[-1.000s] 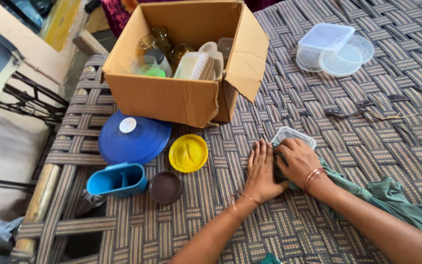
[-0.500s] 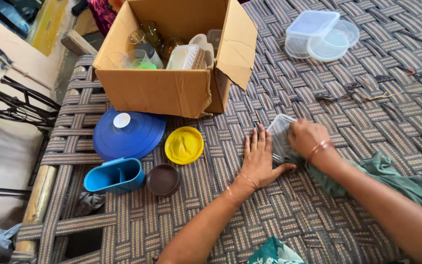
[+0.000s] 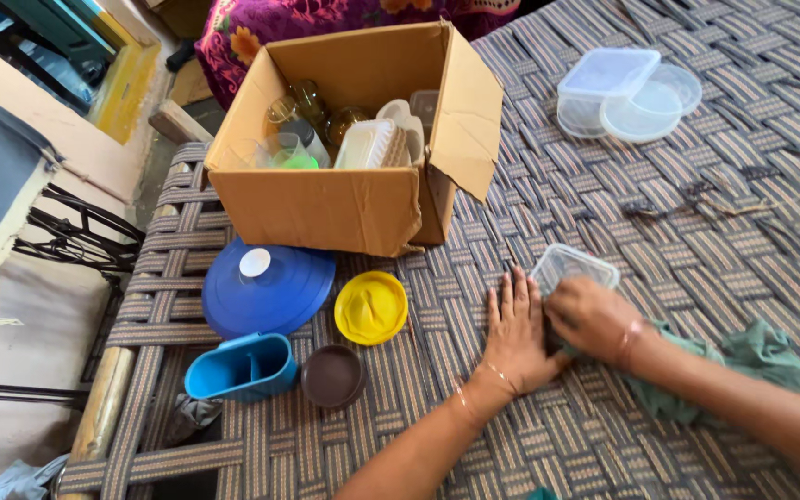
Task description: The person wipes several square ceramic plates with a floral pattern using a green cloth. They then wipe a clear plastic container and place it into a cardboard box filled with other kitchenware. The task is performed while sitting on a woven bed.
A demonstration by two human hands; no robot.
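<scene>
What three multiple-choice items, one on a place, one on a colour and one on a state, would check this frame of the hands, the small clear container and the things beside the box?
1. Where does the yellow lid lie?
A. inside the cardboard box
B. on the woven surface in front of the cardboard box
C. on the clear tubs

2. What colour is the cloth under the right hand?
A. green
B. red
C. white

3. How is the left hand?
A. clenched in a fist
B. raised in the air
C. flat, fingers stretched, beside the clear container

Answers: 1 B, it lies before the cardboard box on the woven surface; 2 A, green folds trail rightward; 3 C, palm down on the weave.
</scene>
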